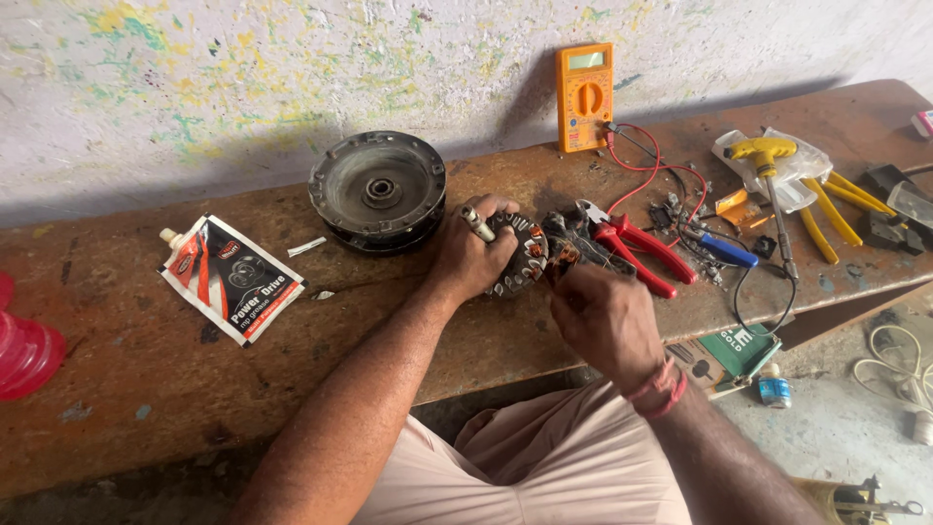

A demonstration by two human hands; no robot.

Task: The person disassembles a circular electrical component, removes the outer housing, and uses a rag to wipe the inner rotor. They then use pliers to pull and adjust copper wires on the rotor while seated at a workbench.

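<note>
Two hands: both at one workpiece, middle of the worn brown wooden surface (pixel 117 350).
Workpiece: round motor stator with copper-wound coils and a metal shaft (pixel 520 255), lying on the surface in front of the person, just below the dark round metal hub drum (pixel 378 191).
Left hand (pixel 473 255): fingers curled over the left side of the stator, holding it; the shaft end sticks up between thumb and fingers.
Right hand (pixel 604 316): closed, fingertips pinched at the stator's right edge; what they pinch is hidden, cannot tell. Red thread band on this wrist.
Red-handled pliers (pixel 637 251): lying just right of the stator, jaws pointing toward it.
Orange digital multimeter (pixel 584 96): leaning against the paint-flecked wall, its red and black leads (pixel 649 165) trailing down over the surface.
Blue-handled tool (pixel 724 250): right of the pliers, among small loose parts.
Yellow T-handled driver (pixel 768 170): resting on a clear plastic bag, far right.
Yellow-handled pliers (pixel 831 209): beside the driver, near the right edge.
White, red and black grease pouch (pixel 230 277): flat on the surface, well left of the hands.
Red translucent plastic container (pixel 24 350): at the left edge, partly cut off.
</note>
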